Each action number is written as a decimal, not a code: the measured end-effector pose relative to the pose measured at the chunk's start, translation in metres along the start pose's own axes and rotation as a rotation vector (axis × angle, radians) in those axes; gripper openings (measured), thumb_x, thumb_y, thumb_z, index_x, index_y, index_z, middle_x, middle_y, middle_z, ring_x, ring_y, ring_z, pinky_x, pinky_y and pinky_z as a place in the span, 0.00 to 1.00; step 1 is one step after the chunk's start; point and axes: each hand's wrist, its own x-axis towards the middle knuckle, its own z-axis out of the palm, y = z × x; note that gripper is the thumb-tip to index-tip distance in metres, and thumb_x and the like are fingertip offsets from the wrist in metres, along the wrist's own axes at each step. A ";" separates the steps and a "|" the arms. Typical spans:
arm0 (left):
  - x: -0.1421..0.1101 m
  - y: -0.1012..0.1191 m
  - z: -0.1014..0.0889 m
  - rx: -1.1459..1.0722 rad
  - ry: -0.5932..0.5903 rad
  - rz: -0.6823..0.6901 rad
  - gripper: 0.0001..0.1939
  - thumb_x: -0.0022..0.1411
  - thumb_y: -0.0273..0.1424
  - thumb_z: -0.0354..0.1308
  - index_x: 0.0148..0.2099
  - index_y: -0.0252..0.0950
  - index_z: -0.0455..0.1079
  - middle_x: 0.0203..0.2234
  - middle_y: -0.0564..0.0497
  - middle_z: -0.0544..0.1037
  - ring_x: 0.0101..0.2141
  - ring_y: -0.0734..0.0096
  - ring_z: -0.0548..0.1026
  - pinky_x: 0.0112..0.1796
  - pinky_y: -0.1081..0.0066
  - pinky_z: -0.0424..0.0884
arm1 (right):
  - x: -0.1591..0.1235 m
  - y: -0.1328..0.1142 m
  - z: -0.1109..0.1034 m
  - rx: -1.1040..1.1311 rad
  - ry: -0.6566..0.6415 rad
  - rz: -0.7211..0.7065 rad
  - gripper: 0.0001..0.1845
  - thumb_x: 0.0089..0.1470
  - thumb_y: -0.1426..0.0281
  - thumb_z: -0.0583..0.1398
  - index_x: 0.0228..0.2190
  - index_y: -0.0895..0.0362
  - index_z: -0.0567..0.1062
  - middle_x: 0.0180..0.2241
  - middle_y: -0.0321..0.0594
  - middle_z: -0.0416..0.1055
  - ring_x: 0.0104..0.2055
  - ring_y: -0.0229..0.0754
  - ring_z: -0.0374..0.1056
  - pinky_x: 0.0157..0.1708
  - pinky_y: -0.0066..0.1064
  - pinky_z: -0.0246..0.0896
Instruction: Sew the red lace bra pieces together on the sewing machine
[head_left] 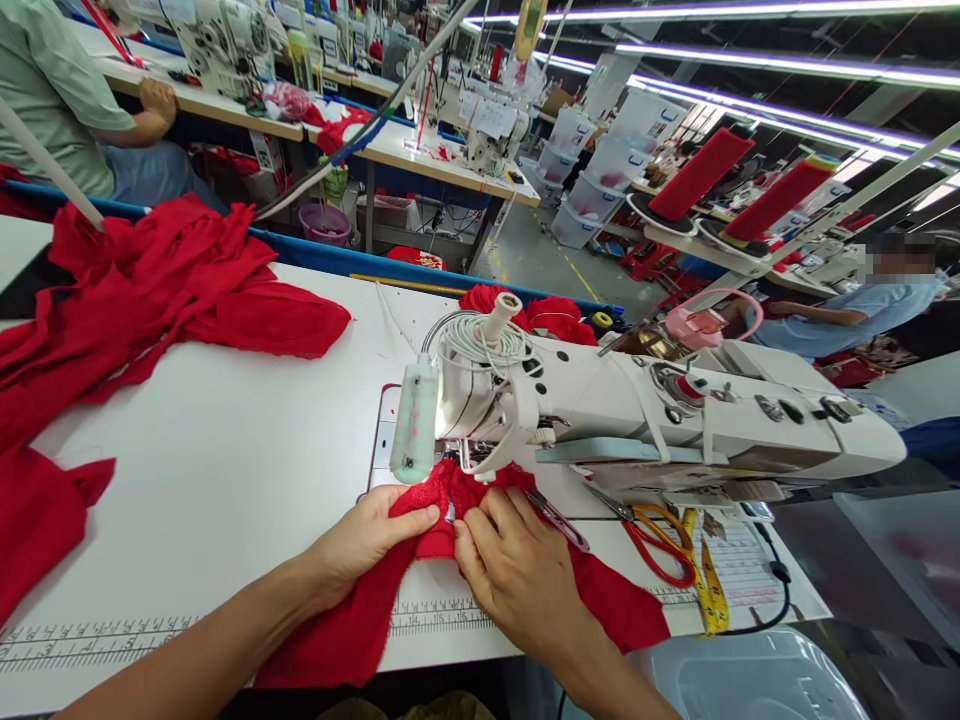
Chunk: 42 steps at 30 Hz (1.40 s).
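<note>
Red fabric (360,620) lies under the head of a white sewing machine (592,400) and hangs over the table's front edge. My left hand (367,540) pinches it between thumb and fingers, just left of the needle area. On the other side my right hand (517,565) grips the same fabric with curled fingers. A small pale piece, perhaps a label (450,510), shows on the cloth between my hands. The needle itself is hidden behind the machine's guard. Thread snips (559,520) lie beside my right hand.
Orange-handled scissors (660,545), a yellow tape measure (709,590) and a paper sheet lie to the right. A heap of red garments (150,300) covers the table's left. A plastic bin (750,675) stands at front right. Other people sit at far left and right.
</note>
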 end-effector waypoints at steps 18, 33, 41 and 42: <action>0.000 0.000 0.000 0.026 -0.022 0.004 0.18 0.59 0.41 0.68 0.45 0.32 0.78 0.38 0.45 0.83 0.41 0.60 0.79 0.47 0.65 0.71 | 0.000 0.000 0.000 0.005 -0.017 0.002 0.17 0.67 0.70 0.51 0.25 0.54 0.68 0.26 0.40 0.64 0.31 0.43 0.61 0.25 0.35 0.50; -0.001 -0.003 -0.007 0.037 -0.074 -0.034 0.18 0.59 0.41 0.68 0.42 0.31 0.76 0.37 0.46 0.82 0.40 0.62 0.78 0.46 0.66 0.71 | 0.002 0.014 0.009 0.386 -0.053 -0.077 0.18 0.68 0.71 0.47 0.26 0.55 0.66 0.27 0.37 0.62 0.31 0.39 0.57 0.30 0.32 0.51; 0.001 -0.004 -0.009 0.026 -0.140 -0.036 0.19 0.60 0.41 0.68 0.43 0.30 0.76 0.38 0.46 0.80 0.39 0.66 0.76 0.45 0.69 0.69 | 0.005 0.018 0.016 0.840 -0.119 -0.078 0.17 0.68 0.71 0.47 0.26 0.54 0.62 0.27 0.35 0.61 0.31 0.38 0.57 0.31 0.31 0.52; 0.001 -0.004 -0.009 0.030 -0.140 -0.028 0.19 0.60 0.42 0.68 0.43 0.30 0.76 0.37 0.46 0.80 0.39 0.67 0.76 0.45 0.69 0.69 | 0.005 0.017 0.018 0.857 -0.122 -0.081 0.18 0.68 0.71 0.46 0.26 0.54 0.63 0.27 0.35 0.62 0.31 0.38 0.58 0.31 0.31 0.53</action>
